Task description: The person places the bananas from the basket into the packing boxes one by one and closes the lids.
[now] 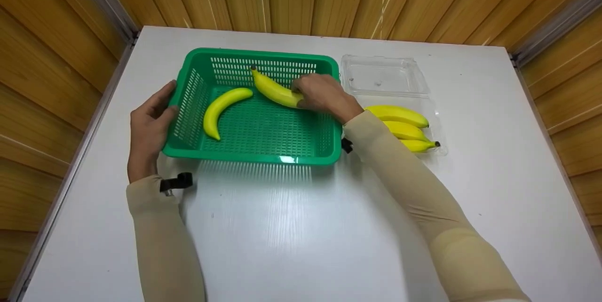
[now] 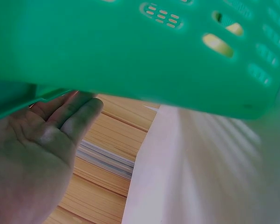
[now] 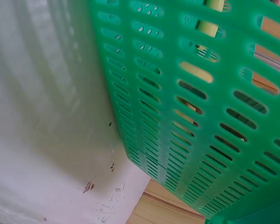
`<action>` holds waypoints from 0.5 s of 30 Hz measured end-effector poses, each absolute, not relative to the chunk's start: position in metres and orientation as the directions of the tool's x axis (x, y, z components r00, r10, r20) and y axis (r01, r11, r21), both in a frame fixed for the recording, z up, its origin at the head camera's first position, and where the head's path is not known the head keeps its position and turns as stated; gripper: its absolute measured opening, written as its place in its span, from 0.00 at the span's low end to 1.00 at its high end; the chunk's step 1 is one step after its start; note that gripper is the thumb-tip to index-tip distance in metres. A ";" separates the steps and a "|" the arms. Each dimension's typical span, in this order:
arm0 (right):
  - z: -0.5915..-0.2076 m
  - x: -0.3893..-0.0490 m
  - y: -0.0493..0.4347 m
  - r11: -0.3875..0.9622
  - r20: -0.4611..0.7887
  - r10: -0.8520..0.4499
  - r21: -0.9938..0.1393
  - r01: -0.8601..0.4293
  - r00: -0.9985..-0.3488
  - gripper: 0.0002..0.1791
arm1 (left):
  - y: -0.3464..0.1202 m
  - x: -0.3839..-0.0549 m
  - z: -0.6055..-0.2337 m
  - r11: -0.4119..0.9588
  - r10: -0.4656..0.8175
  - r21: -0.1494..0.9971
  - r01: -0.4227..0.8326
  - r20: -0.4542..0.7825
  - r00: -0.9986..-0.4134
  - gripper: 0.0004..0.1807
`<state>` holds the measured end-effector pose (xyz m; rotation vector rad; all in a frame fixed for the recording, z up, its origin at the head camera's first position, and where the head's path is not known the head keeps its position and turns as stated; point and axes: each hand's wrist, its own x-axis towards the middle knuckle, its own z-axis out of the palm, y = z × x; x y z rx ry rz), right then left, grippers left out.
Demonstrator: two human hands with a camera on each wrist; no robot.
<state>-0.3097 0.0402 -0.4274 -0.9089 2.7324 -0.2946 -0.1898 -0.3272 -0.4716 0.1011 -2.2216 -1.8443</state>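
Note:
In the head view, a green plastic basket (image 1: 254, 157) with slotted walls stands on the table. Inside it, toward the right, my right hand (image 1: 324, 95) grips the lower end of a yellow banana (image 1: 273, 91), whose dark tip points to the back wall. A second banana (image 1: 221, 109) lies curved on the basket floor at the left. My left hand (image 1: 149, 125) touches the basket's left end from outside, thumb and fingers apart. The left wrist view shows the left hand's fingers (image 2: 81, 119) fairly straight beneath the rim. Basket wall (image 3: 191, 116) fills much of the right wrist view, hiding the right hand.
To the right of the basket, three bananas (image 1: 400, 117) lie in a clear plastic clamshell box (image 1: 439, 128), partly behind the right forearm. Its transparent lid (image 1: 385, 76) is folded back. Wood-patterned walls (image 1: 291, 1) border the white table (image 1: 263, 245).

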 end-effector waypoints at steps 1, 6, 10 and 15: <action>-0.427 -0.310 0.040 0.784 -0.171 -0.610 -0.273 -0.557 -0.774 0.19 | -0.327 -0.190 -0.471 0.196 -0.210 0.975 0.107 0.149 -0.966 0.27; -0.425 -0.309 0.043 0.770 -0.182 -0.619 -0.330 -0.546 -0.764 0.19 | -0.327 -0.190 -0.470 0.195 -0.205 0.975 0.107 0.148 -0.968 0.27; -0.422 -0.309 0.045 0.738 -0.172 -0.645 -0.394 -0.548 -0.745 0.19 | -0.327 -0.190 -0.470 0.195 -0.205 0.976 0.101 0.141 -0.968 0.27; -0.421 -0.309 0.048 0.675 -0.131 -0.691 -0.466 -0.571 -0.710 0.17 | -0.328 -0.190 -0.470 0.209 -0.204 0.973 0.102 0.145 -0.968 0.27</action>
